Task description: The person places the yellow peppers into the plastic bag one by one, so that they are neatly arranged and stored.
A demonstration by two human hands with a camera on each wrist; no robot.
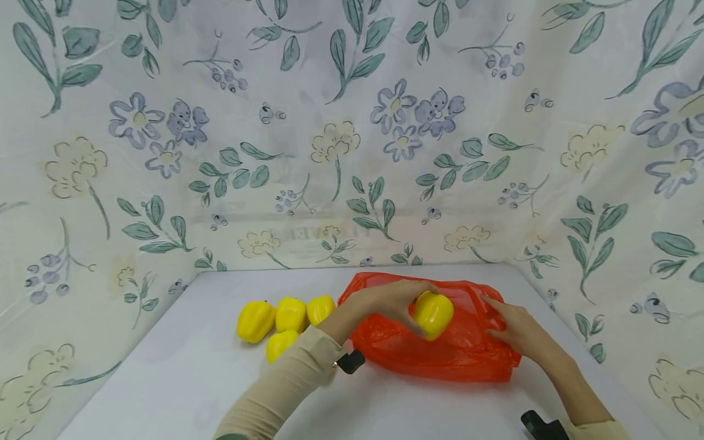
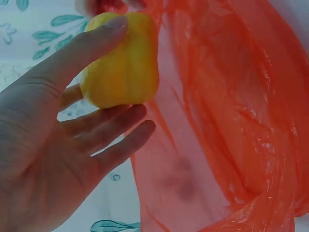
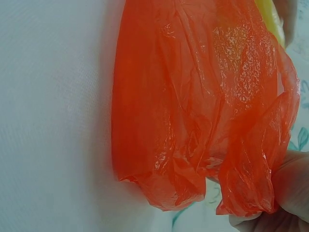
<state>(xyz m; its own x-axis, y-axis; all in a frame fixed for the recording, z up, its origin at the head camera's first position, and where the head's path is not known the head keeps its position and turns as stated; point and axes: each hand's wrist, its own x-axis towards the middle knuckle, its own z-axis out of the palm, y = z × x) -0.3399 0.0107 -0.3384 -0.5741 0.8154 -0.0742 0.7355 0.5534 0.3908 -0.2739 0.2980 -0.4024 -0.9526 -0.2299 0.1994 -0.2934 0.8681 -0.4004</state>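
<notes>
Left hand [image 1: 397,302] grips a pepper [image 1: 434,316], right hand [image 1: 518,330] pinches the bag [image 1: 423,362]!
Right of centre in the head view, the pepper shows against the bag, long axis near upright, stem end unclear; the bag stretches left to right; four more peppers [image 1: 255,322] cluster left of centre on the table [image 1: 176,385].

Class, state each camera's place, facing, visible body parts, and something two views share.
Head: on the head, facing forward and down at the red bag; left hand, right hand, forearms show.
Left wrist: on that wrist, facing the yellow pepper; left hand and other blurred fingers show.
Right wrist: on that wrist, facing the red bag; both hands partly show.
Wrist views share the red bag.
</notes>
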